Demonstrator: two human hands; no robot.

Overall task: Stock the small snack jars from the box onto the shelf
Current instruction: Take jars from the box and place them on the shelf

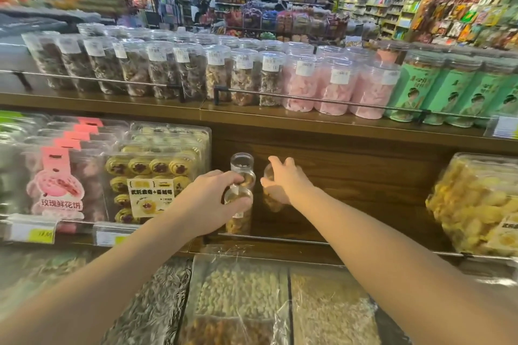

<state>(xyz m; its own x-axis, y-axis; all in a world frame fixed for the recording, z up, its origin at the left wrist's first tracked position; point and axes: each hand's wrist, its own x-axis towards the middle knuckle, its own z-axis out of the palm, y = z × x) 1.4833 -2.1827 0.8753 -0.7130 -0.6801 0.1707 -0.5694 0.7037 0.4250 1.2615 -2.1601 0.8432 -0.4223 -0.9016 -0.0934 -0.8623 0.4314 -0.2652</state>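
2 hands on shelf (350, 173): left hand (208, 203) fingers curl round front jar (238, 211); right hand (286, 176) fingers clasp second jar (273, 199).

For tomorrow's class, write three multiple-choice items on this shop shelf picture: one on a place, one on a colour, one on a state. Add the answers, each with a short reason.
1. Where are the small snack jars being set?
A. top shelf
B. middle shelf, right of the pastry boxes
C. bottom bins

2. What colour are the contents of the jars left of the green tins?
A. pink
B. blue
C. black

3. What is the left hand doing?
A. hanging idle
B. pointing upward
C. gripping a small jar

Answers: B, the jars stand beside the pastry boxes; A, their contents look pink; C, its fingers curl round the front jar.
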